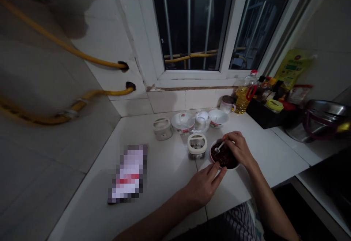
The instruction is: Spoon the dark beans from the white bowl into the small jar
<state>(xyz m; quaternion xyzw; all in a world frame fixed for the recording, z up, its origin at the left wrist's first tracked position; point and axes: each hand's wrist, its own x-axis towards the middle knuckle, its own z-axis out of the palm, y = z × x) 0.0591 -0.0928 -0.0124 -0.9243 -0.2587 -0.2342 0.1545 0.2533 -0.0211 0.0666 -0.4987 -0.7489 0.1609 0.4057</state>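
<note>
A white bowl point(211, 156) of dark red cooked beans stands on the white tiled counter point(164, 186). My right hand point(239, 148) is over the bowl's far side, pinching a small white plastic spoon point(219, 146) whose tip reaches into the beans. My left hand point(204, 186) rests near the bowl's front edge, fingers apart, holding nothing. Its fingertips are close to the rim, but I cannot tell whether they touch it. A small glass jar with a white lid point(196, 146) stands just left of the bowl.
Behind stand a small lidded pot point(162, 129), white bowls point(182, 122), and a cooking-oil bottle point(242, 98). A black tray of condiments point(270, 118) and a steel pot point(319, 120) are to the right. A pixelated flat object point(128, 173) lies left. Yellow hoses point(68, 49) run along the wall.
</note>
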